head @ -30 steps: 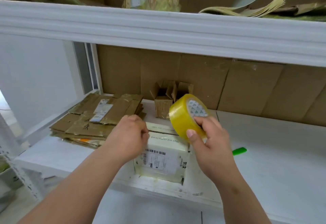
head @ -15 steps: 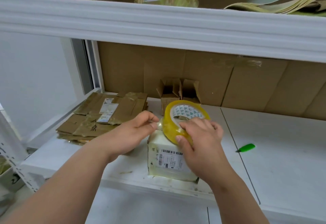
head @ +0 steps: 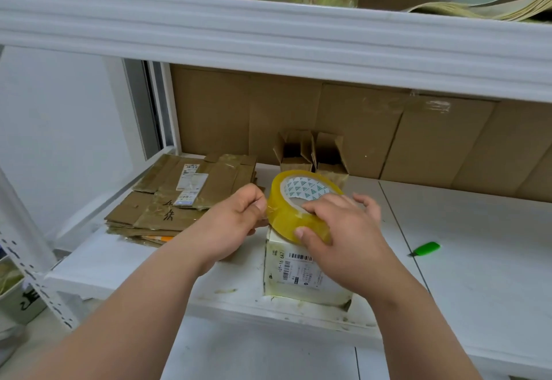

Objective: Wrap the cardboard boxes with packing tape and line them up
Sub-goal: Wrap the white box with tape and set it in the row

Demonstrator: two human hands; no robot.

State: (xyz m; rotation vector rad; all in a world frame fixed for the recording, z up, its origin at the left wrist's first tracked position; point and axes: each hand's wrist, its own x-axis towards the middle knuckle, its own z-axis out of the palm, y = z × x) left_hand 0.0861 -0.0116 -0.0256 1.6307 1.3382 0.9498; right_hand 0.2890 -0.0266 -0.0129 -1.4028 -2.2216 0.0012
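A small pale box point(head: 295, 275) with a barcode label stands near the front edge of the white shelf point(head: 478, 275). On its top lies a yellow roll of packing tape point(head: 286, 215), tilted toward me. My right hand point(head: 337, 236) grips the roll from above, thumb on its outer face and fingers over the core. My left hand point(head: 236, 221) sits just left of the roll and pinches the loose tape end at the roll's left side. Two small open cardboard boxes point(head: 310, 152) stand behind, against the cardboard back wall.
A stack of flattened cardboard boxes point(head: 179, 197) lies at the shelf's left. A green utility knife point(head: 425, 249) lies on the shelf to the right. An upper shelf beam point(head: 268, 39) runs overhead. A perforated upright point(head: 33, 266) stands at the left.
My right hand brought the roll down from upright onto the box top. My left hand left the box and came to the roll's left side, taking the tape end.
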